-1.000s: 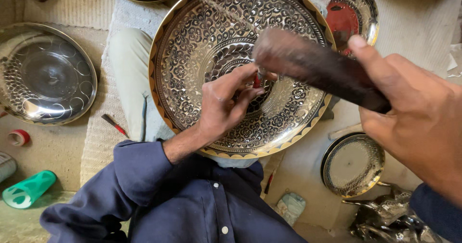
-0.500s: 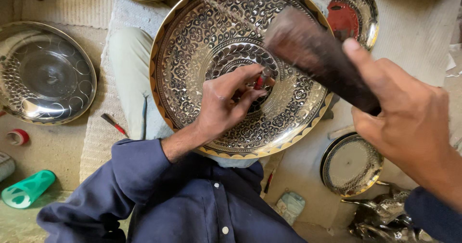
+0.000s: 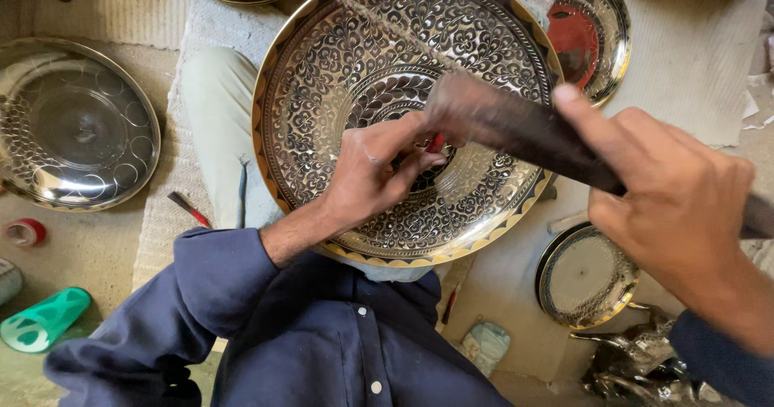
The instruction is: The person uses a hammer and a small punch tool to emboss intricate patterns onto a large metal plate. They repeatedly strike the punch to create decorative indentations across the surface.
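The left hand (image 3: 375, 169) covers the middle of the big engraved tray (image 3: 322, 93) and most of a red tool (image 3: 435, 142). The dark mallet (image 3: 516, 129) is blurred; its handle disappears inside the right hand (image 3: 677, 205)

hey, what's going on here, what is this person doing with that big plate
A person in a dark blue shirt sits with a large engraved metal plate on their lap. The left hand pinches a small red-handled tool against the plate's centre. The right hand grips a dark wooden mallet with its head just above that tool. More metal plates lie around on the floor.
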